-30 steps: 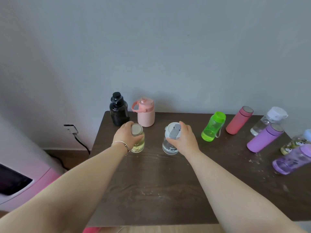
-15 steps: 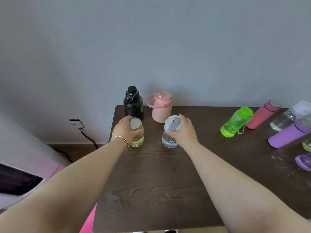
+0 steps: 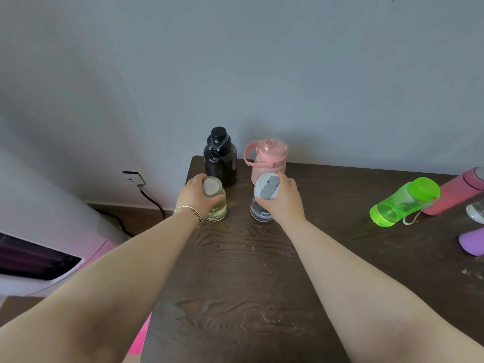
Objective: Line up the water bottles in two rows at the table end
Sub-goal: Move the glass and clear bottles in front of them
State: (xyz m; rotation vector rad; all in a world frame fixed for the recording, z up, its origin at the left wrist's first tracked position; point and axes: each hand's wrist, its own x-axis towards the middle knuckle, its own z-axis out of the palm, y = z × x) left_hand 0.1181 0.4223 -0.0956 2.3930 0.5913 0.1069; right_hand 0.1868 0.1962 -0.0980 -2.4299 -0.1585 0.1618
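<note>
At the table's (image 3: 235,271) far left corner, against the wall, stand a black bottle (image 3: 220,155) and a pink bottle (image 3: 268,159), side by side and upright. Just in front of them stands a second pair. The left hand (image 3: 197,196) is wrapped around a yellowish bottle (image 3: 216,205) in front of the black one, fingers curled around its upper part below the pale lid. The right hand (image 3: 284,201) is closed around a clear bottle (image 3: 260,208) with a grey-white cap, in front of the pink one. Both bottles stand upright on the table. Toward the right edge lie a green bottle (image 3: 403,203), a red bottle (image 3: 455,195) and a purple bottle (image 3: 472,242), all on their sides, well apart from the four.
</note>
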